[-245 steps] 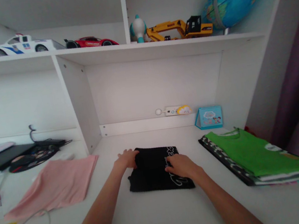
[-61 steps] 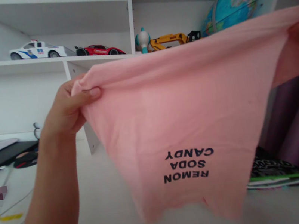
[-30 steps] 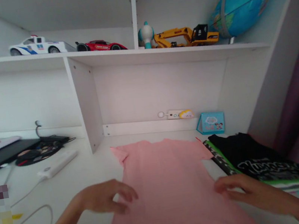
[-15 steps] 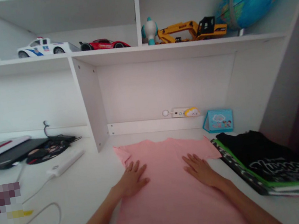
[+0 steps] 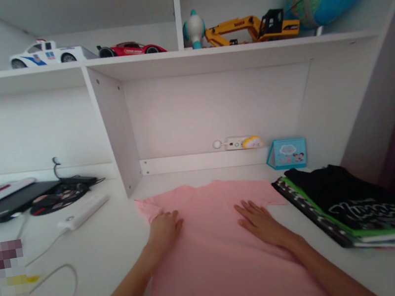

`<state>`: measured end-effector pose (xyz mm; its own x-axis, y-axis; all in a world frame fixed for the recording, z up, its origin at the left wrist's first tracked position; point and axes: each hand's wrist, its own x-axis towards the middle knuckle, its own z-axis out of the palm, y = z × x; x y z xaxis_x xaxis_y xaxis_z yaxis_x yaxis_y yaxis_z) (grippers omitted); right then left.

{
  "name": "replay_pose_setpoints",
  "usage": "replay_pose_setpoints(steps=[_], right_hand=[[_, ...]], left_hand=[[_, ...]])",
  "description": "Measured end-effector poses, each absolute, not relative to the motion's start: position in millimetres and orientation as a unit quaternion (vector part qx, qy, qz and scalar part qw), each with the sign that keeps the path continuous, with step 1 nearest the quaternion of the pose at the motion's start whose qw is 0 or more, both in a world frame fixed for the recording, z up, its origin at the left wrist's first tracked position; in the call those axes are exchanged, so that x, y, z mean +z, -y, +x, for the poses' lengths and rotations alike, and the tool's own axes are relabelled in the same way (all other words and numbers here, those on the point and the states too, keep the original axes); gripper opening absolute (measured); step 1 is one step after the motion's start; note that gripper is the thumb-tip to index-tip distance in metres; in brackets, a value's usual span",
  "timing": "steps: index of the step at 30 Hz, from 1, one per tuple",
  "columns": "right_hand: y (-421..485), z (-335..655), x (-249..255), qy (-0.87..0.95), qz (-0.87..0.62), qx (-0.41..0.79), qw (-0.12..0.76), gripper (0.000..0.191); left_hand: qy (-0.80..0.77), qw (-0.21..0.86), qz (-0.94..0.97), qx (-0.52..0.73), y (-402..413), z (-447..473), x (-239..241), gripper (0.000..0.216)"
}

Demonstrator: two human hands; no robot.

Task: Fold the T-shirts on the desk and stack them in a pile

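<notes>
A pink T-shirt (image 5: 215, 260) lies spread flat on the white desk (image 5: 108, 247), its sleeves pointing away from me. My left hand (image 5: 163, 228) rests flat on the shirt's left side near the sleeve, fingers stretched out. My right hand (image 5: 257, 221) lies flat on the right side, fingers apart. Neither hand holds anything.
A stack of folded clothes (image 5: 358, 215), black shirt on top, sits to the right. A small blue box (image 5: 287, 153) and a power strip (image 5: 238, 143) stand at the back. A white power bank (image 5: 83, 212) with cable, a laptop (image 5: 4, 203) and toys on the shelf (image 5: 183, 60) are around.
Two seconds ago I held the pink shirt up in the air; it now lies flat on the desk. Since half a second ago my left hand has slid slightly left toward the sleeve.
</notes>
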<state>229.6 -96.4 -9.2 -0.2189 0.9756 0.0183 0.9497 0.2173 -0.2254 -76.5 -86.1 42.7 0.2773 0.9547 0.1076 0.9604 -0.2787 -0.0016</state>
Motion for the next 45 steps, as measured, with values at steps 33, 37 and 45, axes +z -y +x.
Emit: replay_pose_setpoints(steps=[33, 37, 45], right_hand=[[61.9, 255.7, -19.8, 0.781, -0.615, 0.083, 0.074, 0.070], [54.2, 259.0, -25.5, 0.784, -0.611, 0.060, 0.093, 0.067], [55.9, 262.2, -30.7, 0.787, -0.605, 0.051, 0.107, 0.066]], left_hand=[[0.566, -0.004, -0.821, -0.067, 46.4, -101.6, 2.4, 0.065], [0.663, 0.013, -0.747, -0.051, 45.7, -116.4, 11.0, 0.062], [0.747, 0.014, -0.662, -0.058, 35.8, -146.3, 15.3, 0.049]])
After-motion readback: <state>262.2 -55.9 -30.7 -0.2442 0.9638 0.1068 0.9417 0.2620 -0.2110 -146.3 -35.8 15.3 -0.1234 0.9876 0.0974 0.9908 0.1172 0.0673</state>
